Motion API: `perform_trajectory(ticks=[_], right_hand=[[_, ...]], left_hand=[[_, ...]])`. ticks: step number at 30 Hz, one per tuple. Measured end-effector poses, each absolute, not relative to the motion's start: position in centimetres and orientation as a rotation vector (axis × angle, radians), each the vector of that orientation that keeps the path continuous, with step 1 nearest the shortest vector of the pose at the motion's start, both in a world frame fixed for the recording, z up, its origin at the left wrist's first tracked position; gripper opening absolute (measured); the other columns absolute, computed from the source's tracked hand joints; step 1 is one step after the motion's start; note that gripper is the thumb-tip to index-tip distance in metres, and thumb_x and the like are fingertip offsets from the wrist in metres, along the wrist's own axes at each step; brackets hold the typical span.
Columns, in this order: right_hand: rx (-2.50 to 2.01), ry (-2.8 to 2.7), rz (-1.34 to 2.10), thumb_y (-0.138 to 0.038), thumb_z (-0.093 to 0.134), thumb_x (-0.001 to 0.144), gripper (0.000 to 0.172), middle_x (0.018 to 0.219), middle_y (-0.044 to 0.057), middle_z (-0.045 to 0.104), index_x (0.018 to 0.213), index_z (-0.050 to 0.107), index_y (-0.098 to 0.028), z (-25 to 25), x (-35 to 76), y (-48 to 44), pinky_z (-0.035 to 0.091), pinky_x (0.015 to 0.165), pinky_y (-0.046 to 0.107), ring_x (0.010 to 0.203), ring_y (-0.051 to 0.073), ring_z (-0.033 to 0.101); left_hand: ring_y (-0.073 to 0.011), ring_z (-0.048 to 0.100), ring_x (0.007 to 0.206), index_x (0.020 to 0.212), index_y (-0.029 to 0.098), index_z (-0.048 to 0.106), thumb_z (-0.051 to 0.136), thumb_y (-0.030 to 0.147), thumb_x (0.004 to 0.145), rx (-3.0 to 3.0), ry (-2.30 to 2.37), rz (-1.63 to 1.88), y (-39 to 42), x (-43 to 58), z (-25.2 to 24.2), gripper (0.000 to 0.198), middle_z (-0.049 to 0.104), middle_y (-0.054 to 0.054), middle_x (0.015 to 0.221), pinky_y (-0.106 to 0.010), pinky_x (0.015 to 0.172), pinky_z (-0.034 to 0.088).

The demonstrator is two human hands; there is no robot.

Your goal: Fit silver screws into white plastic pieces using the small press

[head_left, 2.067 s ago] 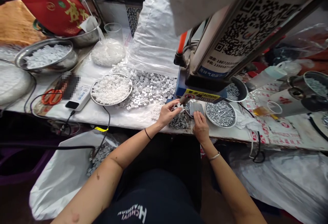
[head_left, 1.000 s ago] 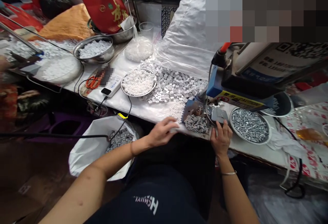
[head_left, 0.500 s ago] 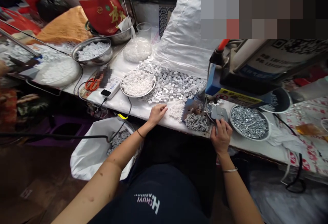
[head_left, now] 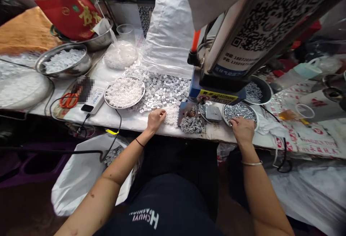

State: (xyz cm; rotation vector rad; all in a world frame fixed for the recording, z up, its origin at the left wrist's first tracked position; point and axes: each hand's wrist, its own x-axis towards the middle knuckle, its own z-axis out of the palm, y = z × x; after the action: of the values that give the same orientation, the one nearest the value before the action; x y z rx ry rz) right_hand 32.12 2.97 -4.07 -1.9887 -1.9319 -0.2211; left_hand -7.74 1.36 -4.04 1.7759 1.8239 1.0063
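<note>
My left hand (head_left: 156,120) hovers at the table's front edge with thumb and fingertips pinched together; whatever is between them is too small to name. Just right of it lies a heap of tiny white plastic parts (head_left: 171,116). Grey-white square pieces (head_left: 164,90) are spread behind that. My right hand (head_left: 243,130) reaches over the front rim of a bowl of metal pins (head_left: 238,110), its fingers bent together among the pins; their grip is partly hidden. Between my hands stands the blue press (head_left: 216,93), with a pile of small metal parts (head_left: 192,125) on its base and a grey pad (head_left: 213,113) alongside.
A round dish of white parts (head_left: 124,92) stands left, near a white power bank (head_left: 92,101) and orange-handled scissors (head_left: 68,100). A white sack (head_left: 72,182) hangs open below the table edge. A second bowl (head_left: 255,92) and a plastic cup (head_left: 305,111) are at right.
My right hand has moved right, from the grey pad beside the press to the bowl of metal pins. My left hand stays by the white parts, fingers pinched. The view has swung right.
</note>
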Motion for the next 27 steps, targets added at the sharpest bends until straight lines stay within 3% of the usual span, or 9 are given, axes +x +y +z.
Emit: perform_trajectory(ticks=[3,7,15,19,27], right_hand=[[-2.144,-1.833,-0.168,-0.031,0.051,0.081,0.028,0.075,0.014,0.065,0.081,0.072,-0.013,-3.9,32.3,3.7,0.042,0.072,0.038,0.082,0.027,0.053],[-2.162,-1.808,-0.157,-0.032,0.052,0.081,0.027,0.074,0.014,0.064,0.083,0.071,-0.013,-3.3,31.7,3.8,0.04,0.069,0.036,0.08,0.027,0.053],[-2.053,-1.89,-0.287,-0.026,0.047,0.078,0.023,0.07,0.011,0.064,0.073,0.067,-0.016,-2.7,31.4,3.5,0.04,0.066,0.033,0.076,0.025,0.054],[-2.017,-1.751,-0.308,-0.026,0.046,0.077,0.02,0.069,0.009,0.063,0.077,0.064,-0.016,-2.5,31.2,3.5,0.04,0.064,0.031,0.068,0.021,0.055],[-1.922,-1.33,0.04,-0.028,0.05,0.073,0.024,0.069,0.005,0.068,0.084,0.067,-0.016,-1.8,31.3,3.6,0.045,0.062,0.028,0.061,0.017,0.061]], left_hand=[[-0.013,0.064,0.073,0.087,0.016,0.068,0.054,0.022,0.084,1.918,1.583,1.257,1.2,-5.4,-2.1,0.016,0.07,-0.006,0.085,-0.024,0.068,0.05],[-0.0131,0.065,0.084,0.091,0.015,0.068,0.053,0.02,0.086,2.054,1.232,1.405,2.5,-1.3,0.6,0.017,0.07,-0.007,0.092,-0.024,0.077,0.052],[-0.0138,0.065,0.08,0.087,0.016,0.071,0.058,0.02,0.082,2.267,1.057,1.139,5.2,0.4,1.0,0.015,0.07,-0.007,0.09,-0.024,0.073,0.053],[-0.0158,0.066,0.084,0.083,0.016,0.072,0.061,0.021,0.08,2.145,1.03,1.12,5.2,0.4,0.9,0.013,0.071,-0.007,0.093,-0.027,0.079,0.053],[-0.0198,0.065,0.096,0.096,0.017,0.071,0.061,0.025,0.079,1.849,0.981,0.975,5.5,0.1,1.0,0.021,0.07,-0.008,0.103,-0.032,0.087,0.05]])
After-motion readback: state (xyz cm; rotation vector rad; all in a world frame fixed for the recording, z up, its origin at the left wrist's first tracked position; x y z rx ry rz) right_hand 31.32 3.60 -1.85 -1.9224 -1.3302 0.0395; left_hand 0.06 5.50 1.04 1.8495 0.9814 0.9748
